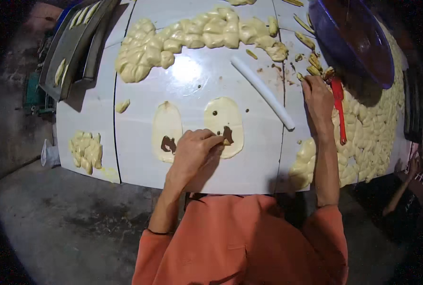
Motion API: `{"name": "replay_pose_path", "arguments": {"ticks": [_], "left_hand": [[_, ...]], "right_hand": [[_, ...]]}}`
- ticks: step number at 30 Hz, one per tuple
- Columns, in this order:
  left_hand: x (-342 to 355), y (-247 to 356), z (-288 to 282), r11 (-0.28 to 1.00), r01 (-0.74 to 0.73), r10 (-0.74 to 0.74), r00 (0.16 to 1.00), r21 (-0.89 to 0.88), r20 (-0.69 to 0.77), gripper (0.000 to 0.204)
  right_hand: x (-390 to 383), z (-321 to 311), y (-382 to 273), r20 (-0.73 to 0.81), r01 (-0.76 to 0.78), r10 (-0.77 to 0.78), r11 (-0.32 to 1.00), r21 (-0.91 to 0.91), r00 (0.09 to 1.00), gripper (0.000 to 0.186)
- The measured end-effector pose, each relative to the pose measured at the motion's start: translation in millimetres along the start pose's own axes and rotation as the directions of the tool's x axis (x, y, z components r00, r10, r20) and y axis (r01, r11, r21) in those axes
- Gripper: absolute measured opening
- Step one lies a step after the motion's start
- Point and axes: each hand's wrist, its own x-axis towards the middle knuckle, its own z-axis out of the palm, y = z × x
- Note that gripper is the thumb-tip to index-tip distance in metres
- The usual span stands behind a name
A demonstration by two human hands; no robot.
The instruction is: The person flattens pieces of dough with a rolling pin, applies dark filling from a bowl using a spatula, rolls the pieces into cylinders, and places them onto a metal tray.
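Two flat dough ovals lie before me, a left oval [166, 123] and a right oval [224, 107]. Each bears a smear of dark brown filling near its lower end. My left hand [195, 149] reaches across between them, fingers pinched at the right oval's brown smear [228, 133]. The tip of a small yellowish piece, apparently banana, shows at those fingertips; the rest is hidden. Farther right, my right hand [319, 102] is closed on a banana piece [300, 76] beside several other banana pieces [314, 61]. A red spatula [339, 111] lies just right of that hand.
A white rolling pin [263, 92] rests diagonally between my hands. Dough lumps form a far row [188, 35], a right-hand spread [368, 133] and a small left cluster [86, 149]. A purple basin [356, 40] stands far right; metal trays [78, 42] stand far left.
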Motion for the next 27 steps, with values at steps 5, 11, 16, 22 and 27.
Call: {"name": "replay_pose_path", "arguments": {"ticks": [5,11,16,22,27], "left_hand": [[-8,12,1,0.996,0.025,-0.035,0.993,-0.089,-0.109,0.031],[-42,-19,-13,0.999,0.02,-0.027,0.95,-0.026,-0.313,0.036],[-98,-52,-20,0.978,0.189,-0.21,0.835,-0.094,-0.508,0.029],[-145,-72,-23,0.912,0.307,-0.409,0.717,-0.272,-0.564,0.024],[-142,-75,-25,0.937,0.276,-0.349,0.783,-0.215,-0.515,0.022]], "right_hand": [[11,0,18,0.07,-0.047,0.042,0.995,0.082,0.997,0.032],[-4,-9,-11,0.118,-0.205,0.171,0.888,0.412,0.978,0.03],[-57,-46,-118,0.415,-0.482,0.249,0.523,0.703,0.875,0.021],[-99,-11,-238,0.378,0.116,-0.407,0.793,0.598,0.832,0.025],[-117,17,-281,0.316,0.33,-0.556,0.769,0.548,0.769,0.02]]}}
